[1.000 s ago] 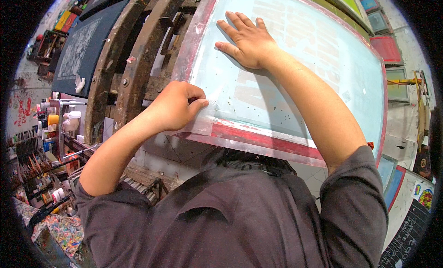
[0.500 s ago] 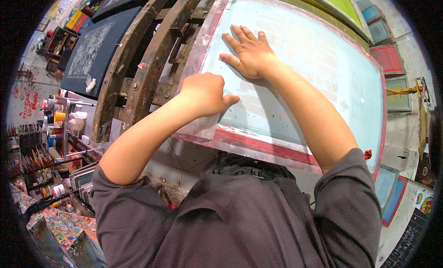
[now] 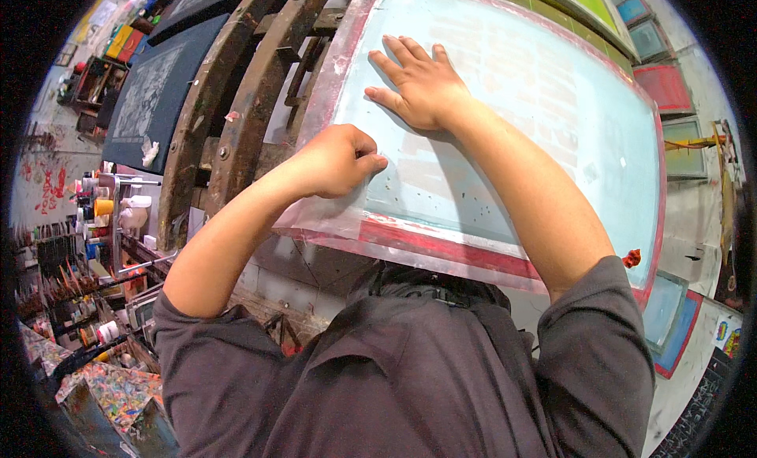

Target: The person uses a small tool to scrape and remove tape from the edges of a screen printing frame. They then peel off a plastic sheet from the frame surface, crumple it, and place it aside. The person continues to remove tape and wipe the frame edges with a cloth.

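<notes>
A silk-screen frame (image 3: 359, 72) with taped, red-stained borders lies in front of me, its pale blue mesh (image 3: 615, 166) carrying a faint blocky pattern. My right hand (image 3: 418, 83) rests on the mesh toward its upper left, palm down and fingers spread. Close by, at the left border, my left hand (image 3: 335, 162) is curled, with the thumb against the bent fingers. What they pinch, if anything, is hidden. Clear tape (image 3: 303, 221) covers the near left corner below that hand. Small dark specks dot the mesh next to the thumb.
Rusty metal rails (image 3: 256, 103) run along the frame's left side. Beyond them lie dark printed textile panels (image 3: 162, 95). A yellow-green screen (image 3: 579, 9) stands at the far side. More screens (image 3: 666, 87) lean at the right. Paint containers (image 3: 102, 207) crowd a rack at the left.
My left hand has shifted slightly left and its thumb has drawn in toward the fingers. The right hand stays spread on the mesh. The whole view has shifted a little.
</notes>
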A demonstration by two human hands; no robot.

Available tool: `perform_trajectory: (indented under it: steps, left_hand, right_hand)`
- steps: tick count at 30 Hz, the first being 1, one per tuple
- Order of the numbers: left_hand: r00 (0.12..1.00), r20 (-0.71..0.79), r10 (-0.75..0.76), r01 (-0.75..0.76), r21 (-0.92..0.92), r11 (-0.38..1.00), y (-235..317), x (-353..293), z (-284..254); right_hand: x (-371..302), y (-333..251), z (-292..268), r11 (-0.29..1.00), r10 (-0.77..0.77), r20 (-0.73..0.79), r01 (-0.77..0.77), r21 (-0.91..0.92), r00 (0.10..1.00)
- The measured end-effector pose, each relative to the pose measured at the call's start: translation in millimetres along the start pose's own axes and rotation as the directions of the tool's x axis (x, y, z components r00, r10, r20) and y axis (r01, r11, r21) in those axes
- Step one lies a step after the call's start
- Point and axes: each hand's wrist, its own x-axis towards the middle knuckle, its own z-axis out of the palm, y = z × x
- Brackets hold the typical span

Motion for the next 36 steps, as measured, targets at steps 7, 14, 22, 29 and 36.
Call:
perform_trajectory:
  steps: [7,14,22,29,36]
  left_hand:
    - [0.995,-0.037,0.097,-0.099,-0.05,0.994,-7,-4,-1]
    - [0.984,-0.089,0.157,-0.164,-0.08,0.983,-16,-4,2]
    - [0.979,-0.096,0.18,-0.189,-0.09,0.978,-17,-8,1]
    - [0.973,-0.146,0.18,-0.189,-0.049,0.981,-17,-9,2]
    - [0.977,-0.168,0.132,-0.143,-0.056,0.988,-18,-13,3]
  right_hand:
    - [1,0,0,1.0,-0.001,-0.006,0.001,0.029,1.0]
    - [2,-2,-8,0.999,0.039,0.095,-0.037,-0.019,0.995]
    - [0,0,-6,1.0,-0.003,0.061,0.002,0.018,0.998]
    - [1,0,-6,1.0,0.0,0.059,0.0,0.004,0.998]
    - [1,0,-6,1.0,-0.003,0.057,0.002,0.004,0.998]
